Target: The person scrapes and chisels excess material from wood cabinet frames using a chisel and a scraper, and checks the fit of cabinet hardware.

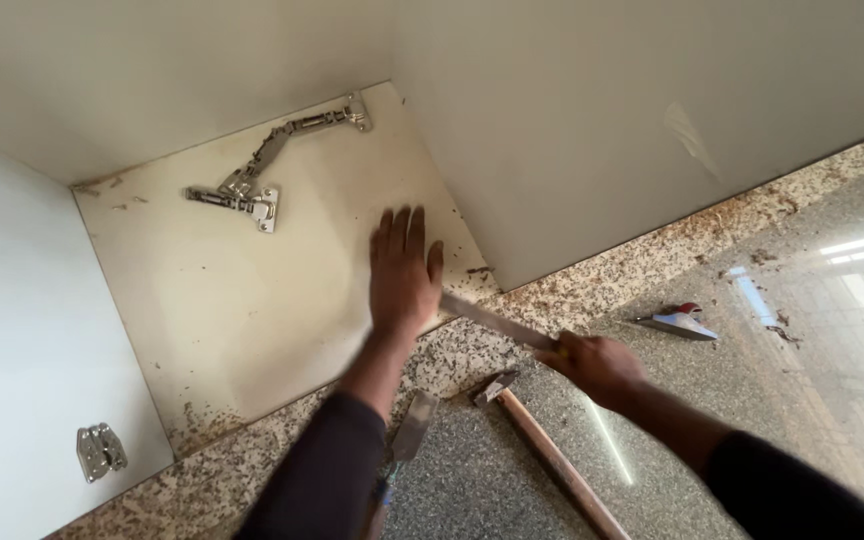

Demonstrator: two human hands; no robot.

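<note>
Speckled granite floor (732,330) fills the lower right of the frame; a cream cabinet base panel (222,300) occupies the centre left. Left hand (402,275) lies flat on the panel edge, fingers extended, gripping nothing. Right hand (597,365) is closed around a flat metal blade (492,320) reaching under the left palm. Keep the blade low and the panel pressed firmly. Hammer (542,440) lies centre bottom; hinge (252,190) upper left. No labels visible.

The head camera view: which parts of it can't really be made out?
Head view:
- Flat metal blade: its front end is hidden under the left hand.
- Wooden-handled hammer: its handle is cut off by the bottom edge.
- Right hand: blurred; its fingers' grip is unclear.
- Small grey-and-red tool: too small to identify.
</note>
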